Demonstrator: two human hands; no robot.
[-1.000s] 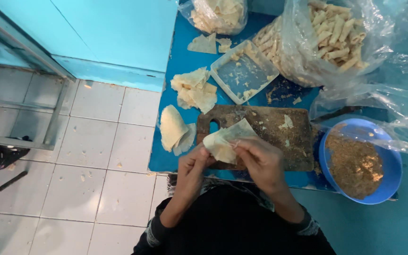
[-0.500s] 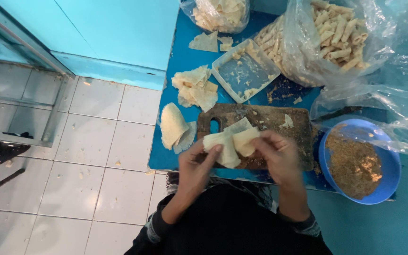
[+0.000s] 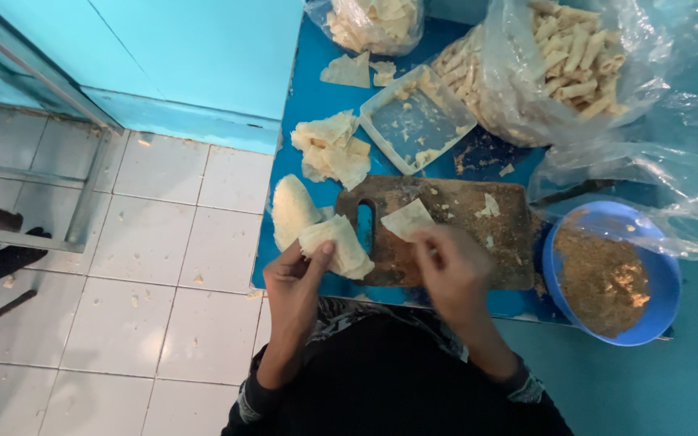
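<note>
Now separating step, by look: left hand [image 3: 296, 278] grips wrapper stack [image 3: 337, 245] at table edge; right hand [image 3: 450, 266] pinches single wrapper sheet [image 3: 407, 218] over cutting board [image 3: 446, 230]. Sheet needs flat laying on board; filling bowl [image 3: 607, 278] just beside.

Blue bowl [image 3: 563, 266] of brown filling, white tray [image 3: 381, 121], clear bag of rolls [image 3: 519, 73], tiled floor [image 3: 147, 282]

Turquoise painted wall [image 3: 203, 56], white square-tiled floor [image 3: 123, 323] speckled with crumbs, blue tabletop [image 3: 317, 97] along the wall, metal-framed glass panel [image 3: 26, 105] at left, even, soft indoor light
</note>
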